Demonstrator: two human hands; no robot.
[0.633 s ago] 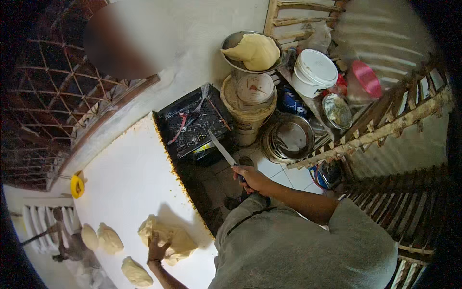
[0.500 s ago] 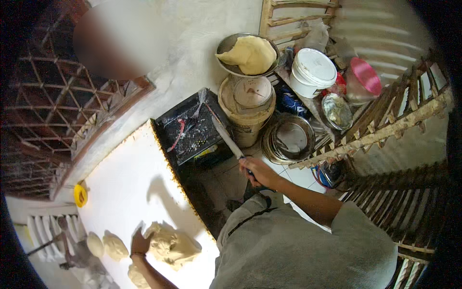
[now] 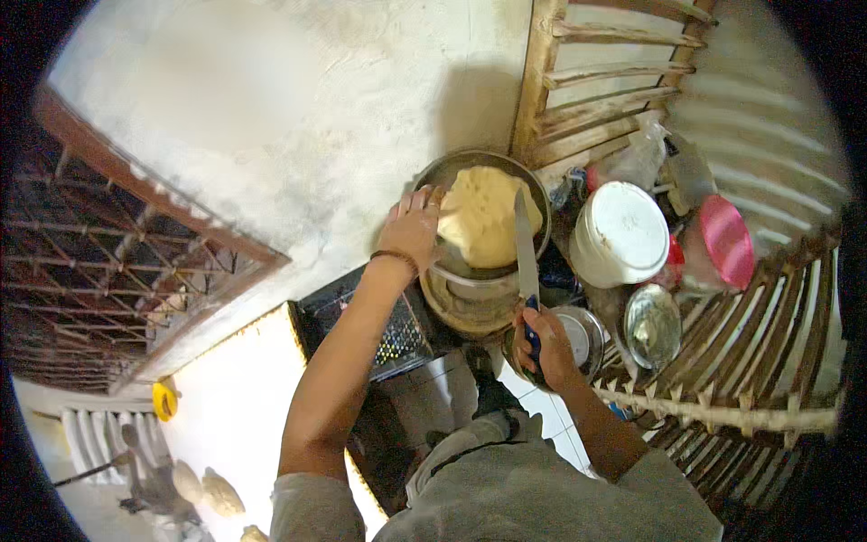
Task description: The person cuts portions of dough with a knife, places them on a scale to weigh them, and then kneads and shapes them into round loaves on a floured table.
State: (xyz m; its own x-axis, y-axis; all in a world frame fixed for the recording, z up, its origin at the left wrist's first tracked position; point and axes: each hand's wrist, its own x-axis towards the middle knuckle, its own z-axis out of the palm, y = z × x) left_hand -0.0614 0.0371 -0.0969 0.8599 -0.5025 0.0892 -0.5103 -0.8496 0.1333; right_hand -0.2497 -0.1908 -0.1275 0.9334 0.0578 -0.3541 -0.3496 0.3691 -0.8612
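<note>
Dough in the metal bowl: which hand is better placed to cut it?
Probably the right hand: it grips the knife, whose blade lies across the dough on its right side. The left hand, no tool visible, is at the bowl's left rim.

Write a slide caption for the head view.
Left hand at the bowl of dough, right hand holding a knife.
</note>
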